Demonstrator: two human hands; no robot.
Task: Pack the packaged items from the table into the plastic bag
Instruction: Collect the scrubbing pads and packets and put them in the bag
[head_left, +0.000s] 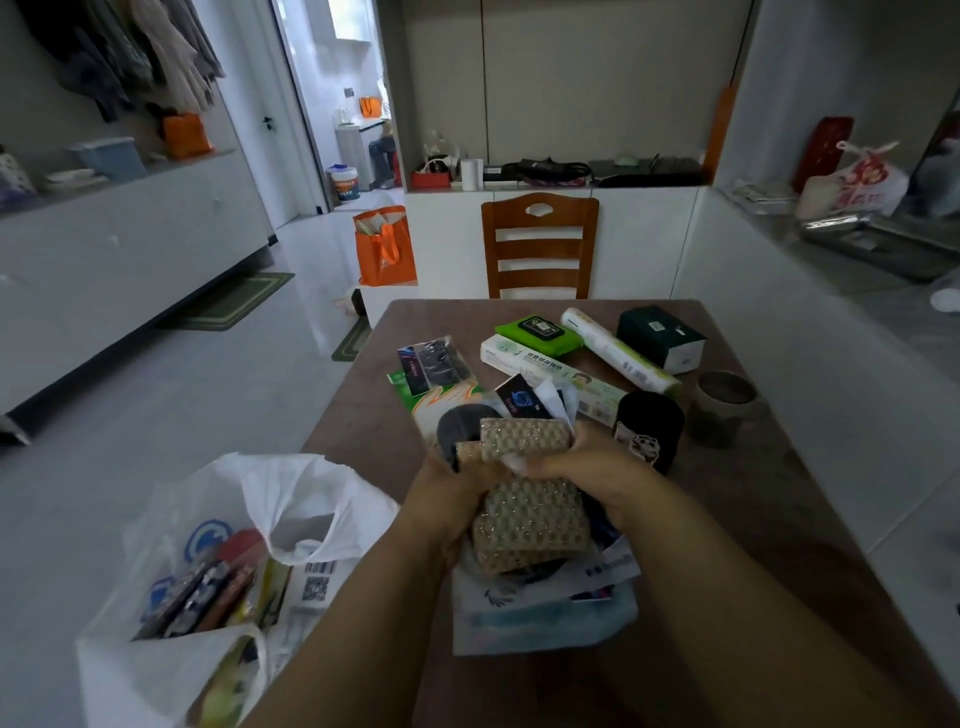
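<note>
My left hand (441, 499) and my right hand (587, 467) together grip a stack of packaged items (530, 514) above the brown table (753, 519); a beige glittery textured pack lies on top, with dark and white packets underneath. A white plastic bag (291, 499) stands open at the table's left edge, with several flat packets inside it. Farther back on the table lie a green wipes pack (537, 332), a long white box (545, 371), a white-green roll (618, 351), a dark green box (662, 335), a clear packet with dark contents (434, 364) and a black cylinder with a cartoon print (647, 431).
A dark cup (724, 405) sits at the table's right side. A wooden chair (540, 244) stands at the far end. An orange bag (384, 247) sits on the floor beyond the table. White counters run along both walls.
</note>
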